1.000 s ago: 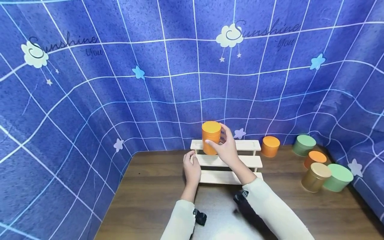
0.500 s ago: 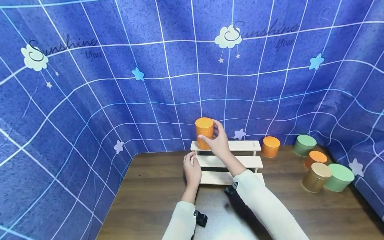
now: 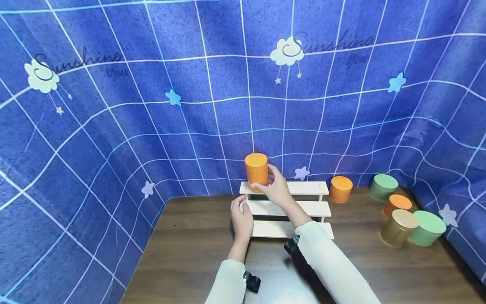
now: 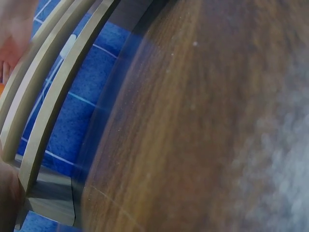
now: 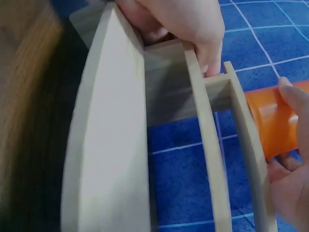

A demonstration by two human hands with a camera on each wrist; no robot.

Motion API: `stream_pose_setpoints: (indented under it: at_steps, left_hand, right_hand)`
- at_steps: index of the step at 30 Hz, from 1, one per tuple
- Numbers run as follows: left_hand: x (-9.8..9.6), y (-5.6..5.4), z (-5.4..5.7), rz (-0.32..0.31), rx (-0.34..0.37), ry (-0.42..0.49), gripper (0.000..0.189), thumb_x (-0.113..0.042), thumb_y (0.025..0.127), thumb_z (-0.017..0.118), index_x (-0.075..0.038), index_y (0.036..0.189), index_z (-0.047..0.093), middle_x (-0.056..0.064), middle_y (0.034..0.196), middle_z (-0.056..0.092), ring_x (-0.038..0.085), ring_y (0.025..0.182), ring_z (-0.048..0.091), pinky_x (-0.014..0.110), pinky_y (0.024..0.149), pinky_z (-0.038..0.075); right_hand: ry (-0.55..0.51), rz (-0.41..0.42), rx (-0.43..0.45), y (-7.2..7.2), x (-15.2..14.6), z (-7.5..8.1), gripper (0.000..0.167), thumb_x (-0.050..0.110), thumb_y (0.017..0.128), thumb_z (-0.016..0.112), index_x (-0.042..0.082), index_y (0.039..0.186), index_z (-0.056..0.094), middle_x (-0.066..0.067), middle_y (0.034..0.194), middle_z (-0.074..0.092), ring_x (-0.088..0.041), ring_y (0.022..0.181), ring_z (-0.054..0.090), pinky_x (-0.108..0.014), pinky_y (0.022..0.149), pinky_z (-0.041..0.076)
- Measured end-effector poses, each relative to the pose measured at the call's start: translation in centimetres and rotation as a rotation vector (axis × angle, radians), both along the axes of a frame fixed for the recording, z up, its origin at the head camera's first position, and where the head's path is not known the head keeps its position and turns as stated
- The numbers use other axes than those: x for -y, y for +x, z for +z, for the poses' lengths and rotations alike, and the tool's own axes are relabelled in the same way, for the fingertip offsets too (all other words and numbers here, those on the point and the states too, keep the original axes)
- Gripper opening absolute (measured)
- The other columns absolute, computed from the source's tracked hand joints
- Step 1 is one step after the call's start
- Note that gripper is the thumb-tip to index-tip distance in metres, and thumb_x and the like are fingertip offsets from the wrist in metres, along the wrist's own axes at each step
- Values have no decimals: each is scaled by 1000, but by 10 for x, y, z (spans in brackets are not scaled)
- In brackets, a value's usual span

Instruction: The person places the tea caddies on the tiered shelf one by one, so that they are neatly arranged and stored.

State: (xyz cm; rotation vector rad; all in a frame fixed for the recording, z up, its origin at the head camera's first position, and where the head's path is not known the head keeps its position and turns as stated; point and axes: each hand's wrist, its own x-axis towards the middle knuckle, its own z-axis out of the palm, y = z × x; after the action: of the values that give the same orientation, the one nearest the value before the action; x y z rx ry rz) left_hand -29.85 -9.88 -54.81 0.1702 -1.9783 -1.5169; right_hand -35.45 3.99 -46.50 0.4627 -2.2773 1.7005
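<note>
An orange cylindrical canister [image 3: 257, 172] stands upright at the left end of the top step of a pale wooden three-step display rack [image 3: 290, 208]. My right hand [image 3: 278, 190] holds it from the right, thumb in front and fingers behind. In the right wrist view the canister [image 5: 273, 123] has its base against the top step. My left hand [image 3: 242, 219] grips the rack's left end; its fingers [image 5: 211, 53] show around the side panel in the right wrist view. Only part of the rack [image 4: 54, 104] appears in the left wrist view.
Right of the rack stand an orange canister [image 3: 341, 190], a dark green one [image 3: 383, 188], a small orange one [image 3: 396, 205], a gold one [image 3: 398, 230] and a light green one [image 3: 429, 230]. A blue patterned curtain [image 3: 212, 126] hangs behind the wooden table [image 3: 190, 253].
My right hand has carried the orange canister left and back, then lowered it onto the top step's left end. The left hand has stayed at the rack's left end.
</note>
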Motion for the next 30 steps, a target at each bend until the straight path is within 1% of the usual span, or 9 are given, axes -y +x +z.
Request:
stream_pose_setpoints:
  at_steps: [2,6,8,16,20,23,25,27,30]
  left_hand:
    - [1,2,-1,-3,7,-5,25,-5,105,55,-3,124,69,15,124,68,31,126,63,52,112,46]
    - [2,3,0,-4,-6,8,25,-3,104,54,-2,124,70,16,124,68,32,127,62,52,113,45]
    - [2,3,1,-6,-17,9,25,-2,105,54,-1,124,69,17,124,68,32,128,62,51,112,46]
    - [-2,2,5,-1,0,-31,24,-2,106,51,1,124,66,18,126,65,33,126,62,50,109,48]
    - [-3,3,6,-1,-14,-25,24,-1,105,51,3,123,66,20,125,65,34,125,61,51,109,47]
    - [-5,1,4,-3,-17,-31,24,0,105,50,3,123,66,19,125,65,34,125,61,50,109,48]
    - [-5,-1,3,-6,-8,-35,24,-1,106,49,3,124,65,18,126,64,32,126,61,48,110,48]
    - [-4,-2,2,-11,1,-34,25,-3,107,49,2,125,65,17,127,64,30,126,61,46,109,48]
    - [-4,-1,3,-9,-3,-28,25,-2,107,49,2,125,65,17,125,64,30,124,61,45,109,49]
  right_hand:
    - [12,4,18,1,-1,-2,90,29,79,95,9,152,47,-19,143,61,-39,131,63,-52,114,52]
    - [37,15,25,1,-1,-3,92,36,78,95,9,151,47,-17,142,62,-37,131,64,-51,114,52]
    - [37,17,22,1,0,-3,91,36,78,95,8,151,47,-17,141,62,-37,131,64,-51,113,53]
    - [55,-10,29,1,2,0,89,37,78,95,8,148,49,-15,138,64,-33,129,66,-48,113,54]
    - [42,18,32,1,0,0,95,36,77,96,7,152,45,-17,141,62,-34,131,65,-48,115,52]
    - [-15,43,31,1,-4,0,103,32,77,96,7,158,37,-19,145,59,-35,136,60,-48,119,48]
    - [-94,58,28,1,-7,-1,105,25,78,95,7,161,33,-20,148,56,-36,140,57,-48,124,43]
    - [-191,68,11,2,-9,-1,101,16,81,92,5,161,32,-21,148,55,-37,142,54,-48,127,39]
    - [-337,72,-46,9,-12,-5,86,4,87,84,-1,158,35,-28,148,53,-41,143,51,-50,128,36]
